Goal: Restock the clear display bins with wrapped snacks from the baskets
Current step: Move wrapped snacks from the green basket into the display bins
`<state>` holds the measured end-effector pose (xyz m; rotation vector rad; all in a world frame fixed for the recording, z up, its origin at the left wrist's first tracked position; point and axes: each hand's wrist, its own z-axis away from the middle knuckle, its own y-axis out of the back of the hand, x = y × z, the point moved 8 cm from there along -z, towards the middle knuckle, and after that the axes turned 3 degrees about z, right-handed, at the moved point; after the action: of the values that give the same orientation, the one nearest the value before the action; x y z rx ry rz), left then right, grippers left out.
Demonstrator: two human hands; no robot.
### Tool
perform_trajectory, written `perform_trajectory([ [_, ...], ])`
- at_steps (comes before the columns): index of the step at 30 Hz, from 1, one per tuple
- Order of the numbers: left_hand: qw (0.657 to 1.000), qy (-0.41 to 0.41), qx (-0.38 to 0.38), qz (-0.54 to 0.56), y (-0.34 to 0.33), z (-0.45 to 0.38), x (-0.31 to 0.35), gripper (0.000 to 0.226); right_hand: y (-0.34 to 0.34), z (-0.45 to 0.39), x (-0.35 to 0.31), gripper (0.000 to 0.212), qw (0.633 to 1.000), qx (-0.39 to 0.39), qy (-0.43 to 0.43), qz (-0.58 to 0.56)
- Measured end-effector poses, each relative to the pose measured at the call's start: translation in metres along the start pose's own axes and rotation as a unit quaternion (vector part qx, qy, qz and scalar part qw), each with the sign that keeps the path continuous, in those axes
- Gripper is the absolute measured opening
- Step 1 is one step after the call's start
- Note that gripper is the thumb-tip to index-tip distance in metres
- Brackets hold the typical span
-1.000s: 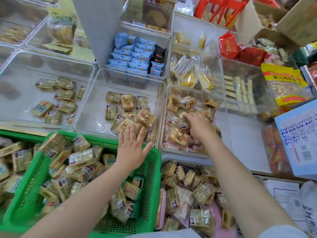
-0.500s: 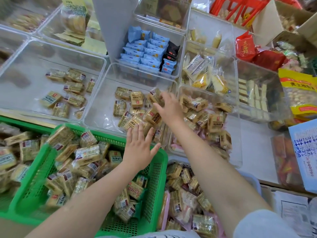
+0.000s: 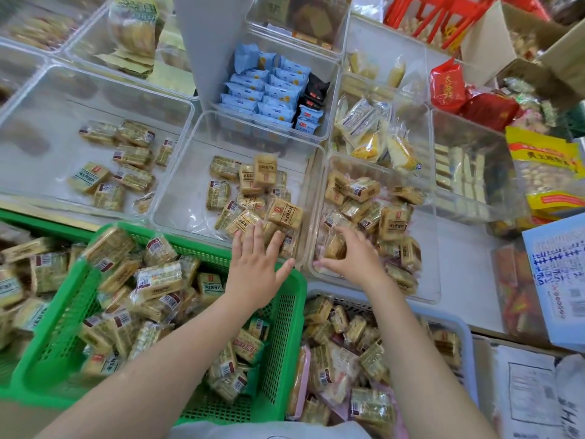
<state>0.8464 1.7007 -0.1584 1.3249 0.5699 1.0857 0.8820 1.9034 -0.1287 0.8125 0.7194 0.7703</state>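
Tan wrapped snacks fill the green basket [image 3: 285,343] at lower left and a pale basket [image 3: 465,337] at lower right. More wrapped snacks [image 3: 285,213] lie in the middle clear bin [image 3: 177,172], and others in the right clear bin [image 3: 434,248]. My left hand [image 3: 256,267] lies flat with straight fingers across the middle bin's near rim, fingertips touching packs there. My right hand [image 3: 354,261] is inside the near end of the right bin, fingers curled round a wrapped snack [image 3: 335,247].
A left clear bin [image 3: 31,153] holds several packs. Behind are bins of blue packets [image 3: 266,90] and yellow cakes [image 3: 373,134]. Red bags [image 3: 448,87], a yellow bag [image 3: 547,172], a cardboard box [image 3: 493,42] and a blue printed box [image 3: 560,274] crowd the right.
My right hand went from the right bin over to the middle bin with a pack, then came back to the right bin's near end and took hold of another. The left hand stayed put.
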Motion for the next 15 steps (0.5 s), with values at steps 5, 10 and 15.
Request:
perform_trajectory([
  [5, 1.000, 0.007, -0.005, 0.016, -0.002, 0.001, -0.001, 0.084, 0.004, 0.001, 0.012, 0.074, 0.997, 0.073, 0.009, -0.036],
  [10, 1.000, 0.019, -0.012, 0.006, -0.004, 0.000, -0.002, 0.084, 0.041, -0.002, -0.031, 0.046, 0.982, 0.143, 0.043, -0.118],
  [15, 1.000, 0.020, -0.010, 0.001, -0.003, -0.001, -0.003, 0.083, 0.053, -0.030, -0.100, 0.051, 0.969, 0.145, 0.125, -0.158],
])
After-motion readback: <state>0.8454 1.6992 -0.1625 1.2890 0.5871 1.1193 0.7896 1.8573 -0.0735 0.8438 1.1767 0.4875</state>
